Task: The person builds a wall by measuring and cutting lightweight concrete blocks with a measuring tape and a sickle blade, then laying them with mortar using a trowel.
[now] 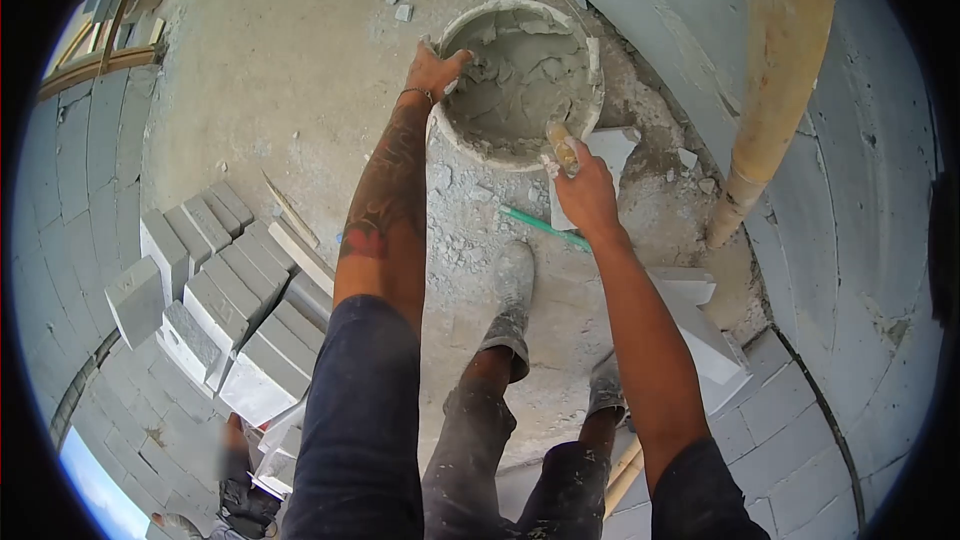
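Observation:
A round bucket (pixel 597 90) of wet grey mortar (pixel 520 75) stands on the floor ahead of me. My left hand (pixel 436 72) grips the bucket's left rim, thumb over the edge. Wrapped round the wooden handle (pixel 562 145) of a tool is my right hand (pixel 586 190), at the bucket's near right side. The tool's far end is down in the mortar and hidden. Just below the bucket lie a pale flat slab (pixel 612 165) and a green stick (pixel 545 227).
Grey blocks (pixel 240 290) are stacked at the left. A thick bamboo pole (pixel 775 70) leans by the right wall (pixel 860 170). White block pieces (pixel 700 340) lie at the lower right. Another person (pixel 245 490) is at the lower left. Rubble (pixel 455 225) litters the floor.

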